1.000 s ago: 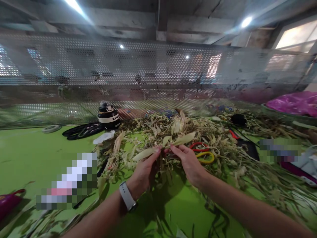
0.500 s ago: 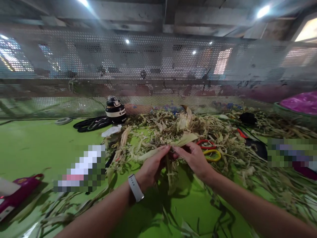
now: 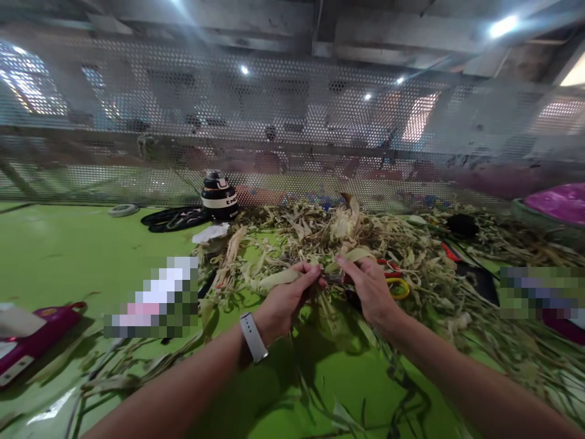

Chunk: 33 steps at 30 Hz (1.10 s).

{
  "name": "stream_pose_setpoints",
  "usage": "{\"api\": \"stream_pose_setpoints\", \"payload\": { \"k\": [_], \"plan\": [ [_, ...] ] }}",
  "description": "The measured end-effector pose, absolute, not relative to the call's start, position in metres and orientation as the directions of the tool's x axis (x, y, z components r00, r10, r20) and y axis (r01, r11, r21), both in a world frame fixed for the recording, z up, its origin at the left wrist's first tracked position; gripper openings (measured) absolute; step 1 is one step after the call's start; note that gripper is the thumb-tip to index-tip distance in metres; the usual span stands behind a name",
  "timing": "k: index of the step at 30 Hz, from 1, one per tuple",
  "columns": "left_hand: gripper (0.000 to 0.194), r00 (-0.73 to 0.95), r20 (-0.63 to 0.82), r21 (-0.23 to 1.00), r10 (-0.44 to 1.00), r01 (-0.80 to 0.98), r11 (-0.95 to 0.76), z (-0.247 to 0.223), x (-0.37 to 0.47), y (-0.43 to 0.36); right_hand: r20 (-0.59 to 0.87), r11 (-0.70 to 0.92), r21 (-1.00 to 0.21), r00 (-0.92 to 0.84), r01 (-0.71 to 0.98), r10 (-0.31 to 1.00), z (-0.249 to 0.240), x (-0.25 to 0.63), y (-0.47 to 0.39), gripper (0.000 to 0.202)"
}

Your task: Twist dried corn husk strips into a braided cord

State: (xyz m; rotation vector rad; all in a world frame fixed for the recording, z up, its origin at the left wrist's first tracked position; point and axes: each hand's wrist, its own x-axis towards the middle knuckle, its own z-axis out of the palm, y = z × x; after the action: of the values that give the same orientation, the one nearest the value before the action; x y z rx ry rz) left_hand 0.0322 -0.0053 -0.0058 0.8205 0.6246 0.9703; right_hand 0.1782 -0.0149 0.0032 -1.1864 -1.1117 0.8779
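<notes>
dried husk strips [image 3: 280, 278], pinched in both hands [image 3: 287, 300] [image 3: 369, 291]
pale, papery, curled (scissors [image 3: 397, 288] alongside, looped handles)

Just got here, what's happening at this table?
A person's left hand and right hand are close together, each pinching a pale leaf strip, over a green table. Dried leaves are heaped beyond them. A yellow loop handle lies beside the right hand; a black bottle stands farther left.
</notes>
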Motion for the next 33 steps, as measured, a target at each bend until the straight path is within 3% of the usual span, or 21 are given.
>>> {"api": "stream_pose_setpoints", "payload": {
  "k": [7,16,23,26,30,33],
  "plan": [
    [0.021,0.492,-0.068,0.794,0.868,-0.500,0.346,-0.007,0.031,-0.007,0.166,0.180,-0.982,0.204,-0.053,0.965,0.005,0.178,-0.015,0.026],
    [0.025,0.324,-0.181,0.812,0.929,-0.484,0.327,-0.002,0.034,-0.007,0.187,0.180,-0.982,0.147,0.055,0.971,0.002,0.179,-0.014,0.031],
    [0.019,0.342,-0.110,0.821,0.933,-0.498,0.280,-0.004,0.032,-0.006,0.041,0.051,-0.998,0.199,-0.042,0.979,-0.002,0.180,-0.008,0.032],
    [0.022,0.342,-0.066,0.877,0.937,-0.428,0.218,-0.005,0.028,-0.001,-0.108,-0.106,-0.994,0.089,-0.026,0.990,0.003,0.184,-0.008,0.034],
    [0.028,0.376,-0.079,0.949,0.923,-0.256,0.186,-0.002,0.021,0.005,-0.275,-0.218,-0.950,-0.264,0.225,0.925,0.025,0.195,-0.021,0.051],
    [0.031,0.430,-0.035,0.983,0.902,-0.147,0.108,0.004,0.019,0.003,-0.232,-0.173,-0.972,-0.544,0.157,0.806,0.047,0.203,-0.037,0.048]
  ]
}}
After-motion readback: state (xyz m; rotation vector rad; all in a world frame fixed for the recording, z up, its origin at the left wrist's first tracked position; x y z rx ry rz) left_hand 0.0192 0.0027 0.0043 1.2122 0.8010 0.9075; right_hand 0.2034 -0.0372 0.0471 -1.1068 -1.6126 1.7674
